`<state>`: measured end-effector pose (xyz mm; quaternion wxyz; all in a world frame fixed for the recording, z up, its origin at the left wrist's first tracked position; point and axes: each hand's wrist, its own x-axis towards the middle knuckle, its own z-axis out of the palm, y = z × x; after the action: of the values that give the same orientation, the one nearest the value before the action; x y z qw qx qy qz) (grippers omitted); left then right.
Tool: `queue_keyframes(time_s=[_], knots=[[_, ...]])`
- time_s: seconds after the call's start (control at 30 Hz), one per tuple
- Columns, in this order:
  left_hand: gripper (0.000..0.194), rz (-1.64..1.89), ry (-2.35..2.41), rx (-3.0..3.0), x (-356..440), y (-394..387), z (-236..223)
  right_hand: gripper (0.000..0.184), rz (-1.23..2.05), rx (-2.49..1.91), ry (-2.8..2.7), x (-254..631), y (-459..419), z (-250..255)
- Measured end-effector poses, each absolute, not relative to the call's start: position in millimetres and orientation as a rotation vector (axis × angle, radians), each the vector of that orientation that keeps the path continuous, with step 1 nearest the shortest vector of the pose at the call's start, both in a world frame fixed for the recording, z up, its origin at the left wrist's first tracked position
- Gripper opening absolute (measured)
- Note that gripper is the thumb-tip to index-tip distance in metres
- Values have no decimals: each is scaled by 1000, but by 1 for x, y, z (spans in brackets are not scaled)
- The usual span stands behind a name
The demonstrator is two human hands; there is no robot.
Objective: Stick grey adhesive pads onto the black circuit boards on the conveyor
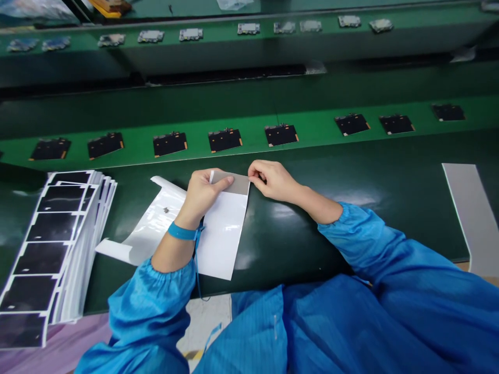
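Just left of the frame's centre, a white sheet lies over the counter, the left hand pinching its grey end, the right hand pinching its corner; steady, light holds should avoid creases; beyond, black boards cross the upper frame

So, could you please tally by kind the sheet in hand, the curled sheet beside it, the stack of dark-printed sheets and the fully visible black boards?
White sheet held in the left hand: 1
Curled sheet: 1
Stack of dark-printed sheets: 1
Black boards fully in view: 8
Total: 11, taking the stack as one
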<state>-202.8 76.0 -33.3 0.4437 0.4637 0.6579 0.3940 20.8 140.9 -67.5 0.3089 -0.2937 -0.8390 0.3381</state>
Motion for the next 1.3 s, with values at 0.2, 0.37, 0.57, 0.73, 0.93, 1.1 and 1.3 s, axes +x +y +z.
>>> queue_keyframes(time_s=[0.2, 0.37, 0.57, 0.73, 0.93, 1.1, 1.3], knots=[[34, 943, 1662, 1151, -202, 76, -31, 6, 820, -764, -2293, 21, 138, -68], [34, 922, 1649, 1128, -200, 76, -31, 6, 1110, -852, -1950, 19, 140, -67], [36, 910, 1643, 1149, -197, 76, -28, 11, 1145, -798, -2019, 17, 139, -66], [36, 892, 1641, 1173, -198, 75, -28, 13, 1051, -772, -2087, 16, 137, -68], [35, 913, 1623, 1157, -198, 75, -29, 14, 972, -804, -2093, 16, 132, -64], [34, 877, 1598, 1155, -197, 76, -28, 19, 1056, -907, -1936, 15, 163, -58], [31, 868, 1569, 1160, -198, 78, -29, 25, 959, -817, -2219, -4, 235, -58]])
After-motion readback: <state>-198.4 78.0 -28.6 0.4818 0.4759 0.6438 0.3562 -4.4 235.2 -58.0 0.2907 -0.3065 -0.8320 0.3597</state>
